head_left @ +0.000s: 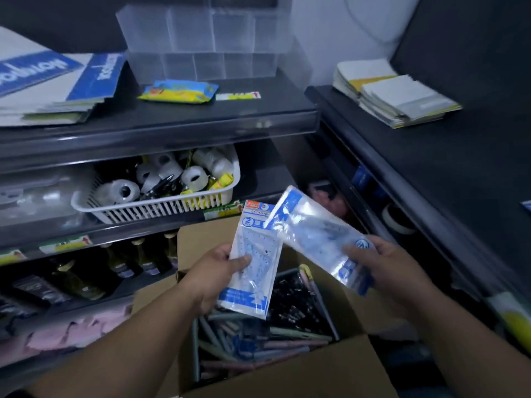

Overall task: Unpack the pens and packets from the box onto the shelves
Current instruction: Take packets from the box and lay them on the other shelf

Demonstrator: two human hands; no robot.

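Two packets are held above the open box (pixel 290 374), one in each hand. The left hand (pixel 214 271) grips the left packet (pixel 254 262) by its lower edge, thumb across the front and fingers curled behind. Its long axis stands nearly upright, printed header at the top. The right hand (pixel 385 265) pinches the right packet (pixel 316 234) near its lower end. Its long axis slants from upper left down to lower right, and its upper end overlaps the header of the left packet. Many pens (pixel 244 343), too jumbled to count, lie loose in the box, mostly pointing across it. One white basket (pixel 161 209) sits on the middle shelf (pixel 86 237) behind.
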